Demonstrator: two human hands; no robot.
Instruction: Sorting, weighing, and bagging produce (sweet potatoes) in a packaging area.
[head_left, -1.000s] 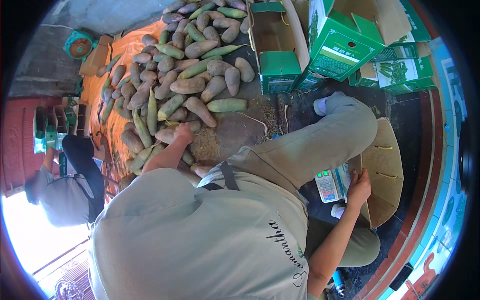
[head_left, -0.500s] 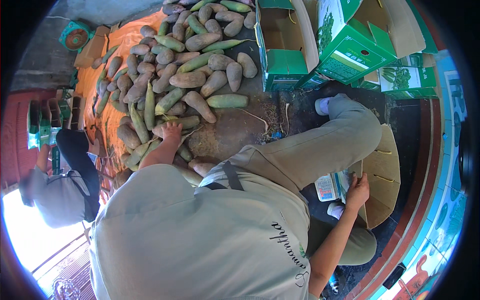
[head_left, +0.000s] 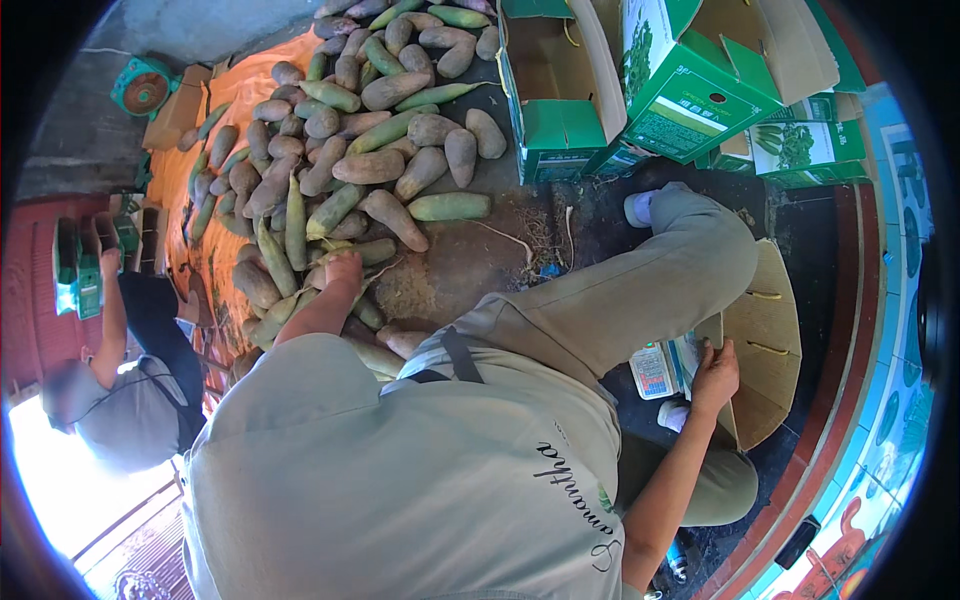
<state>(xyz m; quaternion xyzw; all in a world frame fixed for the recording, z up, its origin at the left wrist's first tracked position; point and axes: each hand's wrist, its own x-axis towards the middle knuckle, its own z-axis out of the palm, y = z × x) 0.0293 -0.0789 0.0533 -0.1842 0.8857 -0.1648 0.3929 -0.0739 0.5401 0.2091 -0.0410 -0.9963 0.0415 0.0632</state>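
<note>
A large heap of long green and brown gourds (head_left: 340,150) spreads over the orange sheet (head_left: 190,190) to the far left, with open green cartons (head_left: 690,90) to the far right. The left hand (head_left: 342,270) rests at the near edge of the heap, palm down on a gourd (head_left: 372,250) whose long axis runs left to right; whether the fingers have closed round it I cannot tell. The right hand (head_left: 712,375), well apart at the near right, grips the edge of a flat brown cardboard piece (head_left: 765,350), fingers curled over it. The left hand is clearly the nearer to the gourds
</note>
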